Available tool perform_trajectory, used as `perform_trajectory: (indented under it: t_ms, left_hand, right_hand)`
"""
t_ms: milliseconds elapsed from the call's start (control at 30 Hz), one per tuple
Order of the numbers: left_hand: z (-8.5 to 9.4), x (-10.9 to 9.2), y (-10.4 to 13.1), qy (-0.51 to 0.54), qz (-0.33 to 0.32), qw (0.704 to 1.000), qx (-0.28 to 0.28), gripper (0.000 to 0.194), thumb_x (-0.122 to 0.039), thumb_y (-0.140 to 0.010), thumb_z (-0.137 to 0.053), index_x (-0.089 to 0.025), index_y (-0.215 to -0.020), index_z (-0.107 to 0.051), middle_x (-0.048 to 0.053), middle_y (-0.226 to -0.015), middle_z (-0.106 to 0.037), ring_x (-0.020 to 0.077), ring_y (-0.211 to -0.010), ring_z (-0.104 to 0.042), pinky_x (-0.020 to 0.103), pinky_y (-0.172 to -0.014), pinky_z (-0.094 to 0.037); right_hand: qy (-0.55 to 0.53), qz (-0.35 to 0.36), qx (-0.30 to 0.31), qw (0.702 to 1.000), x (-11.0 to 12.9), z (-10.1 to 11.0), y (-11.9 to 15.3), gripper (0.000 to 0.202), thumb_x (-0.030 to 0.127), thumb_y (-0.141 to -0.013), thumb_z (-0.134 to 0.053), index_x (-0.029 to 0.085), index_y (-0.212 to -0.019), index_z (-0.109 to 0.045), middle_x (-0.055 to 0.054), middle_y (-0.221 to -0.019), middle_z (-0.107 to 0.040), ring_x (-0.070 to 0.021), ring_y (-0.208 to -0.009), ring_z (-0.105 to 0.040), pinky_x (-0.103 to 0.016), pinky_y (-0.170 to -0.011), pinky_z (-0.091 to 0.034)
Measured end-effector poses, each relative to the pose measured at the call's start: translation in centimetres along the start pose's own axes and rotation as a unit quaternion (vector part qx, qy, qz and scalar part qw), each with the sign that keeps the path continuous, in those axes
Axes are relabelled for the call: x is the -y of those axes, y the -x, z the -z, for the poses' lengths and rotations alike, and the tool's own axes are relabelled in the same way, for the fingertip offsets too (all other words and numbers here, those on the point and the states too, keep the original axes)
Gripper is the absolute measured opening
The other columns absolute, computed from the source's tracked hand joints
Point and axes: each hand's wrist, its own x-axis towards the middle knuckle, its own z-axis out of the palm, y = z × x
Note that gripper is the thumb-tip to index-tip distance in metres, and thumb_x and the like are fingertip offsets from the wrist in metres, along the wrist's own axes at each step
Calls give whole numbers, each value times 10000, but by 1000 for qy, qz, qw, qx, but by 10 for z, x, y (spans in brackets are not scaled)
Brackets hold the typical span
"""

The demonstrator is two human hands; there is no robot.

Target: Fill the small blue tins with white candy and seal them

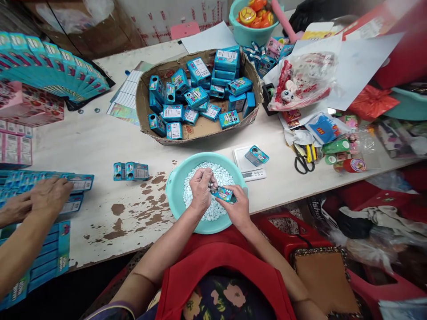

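In the head view, the left hand (200, 189) curls nearly closed around a few small pellets (211, 185) beside the blue box (223, 194). The right hand (238, 206) grips that box over the turquoise bowl (171, 195) on the surface (96, 151).

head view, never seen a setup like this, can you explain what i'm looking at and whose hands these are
There's no machine here: a camera worn on a person's head looks forward and down at their own bare hands. The left hand holds some small pieces at the end of a small blue box, which the right hand holds. Both are over a teal basin of pale pieces. On the white table, a scale bears another box, and a cardboard tray holds many more. The hands at far left belong to someone else.
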Motion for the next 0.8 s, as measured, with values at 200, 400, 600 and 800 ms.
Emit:
perform_trajectory:
  t_ms: [200, 400, 600, 800]
  left_hand:
    - [2, 0, -6, 9, -30, 999, -23, 314, -397, -779, -654, -173, -639, -484, -64, -494, -412, 41, -384, -363, 176, -363, -250]
    - [-3, 15, -4, -81, -7, 996, 34, 311, -392, -758, -674, -168, -613, -515, -63, -456, -404, 42, -378, -331, 181, -376, -270]
    - [13, -15, -2, 28, 13, 999, 13, 288, -371, -742, -702, -170, -681, -505, -61, -525, -396, 25, -400, -326, 144, -347, -225]
    - [19, -12, -4, 62, 44, 997, -14, 319, -402, -740, -700, -171, -706, -483, -75, -526, -361, 21, -400, -327, 137, -354, -250]
  right_hand:
    - [-25, 12, -12, 1000, -7, 6, 1, 337, 262, -706, -759, 256, -1017, -629, -30, -983, -617, -208, -968, -586, -364, -870, -471]
    - [-47, -14, 14, 999, -15, -4, -5, 331, 243, -683, -768, 247, -990, -644, -29, -954, -630, -205, -937, -600, -362, -852, -482]
    - [-89, -50, 5, 995, -14, 9, -2, 357, 297, -660, -782, 238, -988, -652, -37, -976, -628, -211, -957, -600, -369, -866, -486]
    - [-90, -57, 21, 994, -22, 3, -4, 354, 311, -655, -780, 234, -978, -660, -38, -975, -642, -217, -960, -610, -379, -880, -484]
